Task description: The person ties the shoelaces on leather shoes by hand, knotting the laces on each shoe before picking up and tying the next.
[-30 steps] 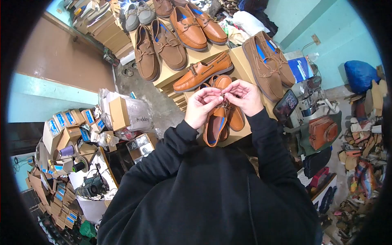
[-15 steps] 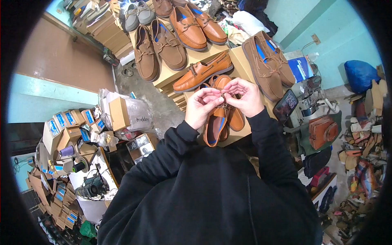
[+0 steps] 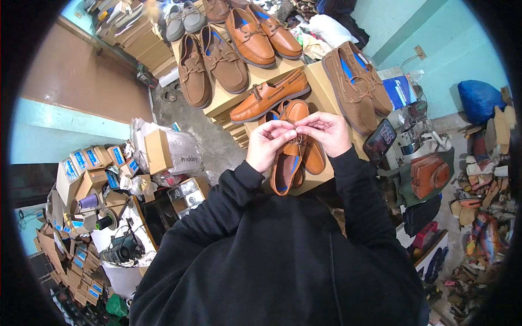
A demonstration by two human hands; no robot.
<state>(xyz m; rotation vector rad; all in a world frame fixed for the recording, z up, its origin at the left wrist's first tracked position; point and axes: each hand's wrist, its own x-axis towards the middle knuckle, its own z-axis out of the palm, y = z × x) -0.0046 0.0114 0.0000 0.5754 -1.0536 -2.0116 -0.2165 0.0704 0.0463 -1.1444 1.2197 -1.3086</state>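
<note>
Tan boat shoe (image 3: 297, 110) lies beneath; left hand (image 3: 265, 144) and right hand (image 3: 333, 133) pinch its lace (image 3: 298, 140), fingertips closed, right fingers now flatter.

Phone (image 3: 380, 140) reads "12:56"; bag (image 3: 187, 148), perhaps "hockley".

The tan leather boat shoe with blue lining (image 3: 280, 187) lies opening up, toe away, beside similar shoes (image 3: 314, 157). Its brown lace (image 3: 298, 142) crosses the front.

The hands (image 3: 271, 145) pinch the laces (image 3: 298, 142) (close together) above a tan shoe (image 3: 287, 151).
</note>
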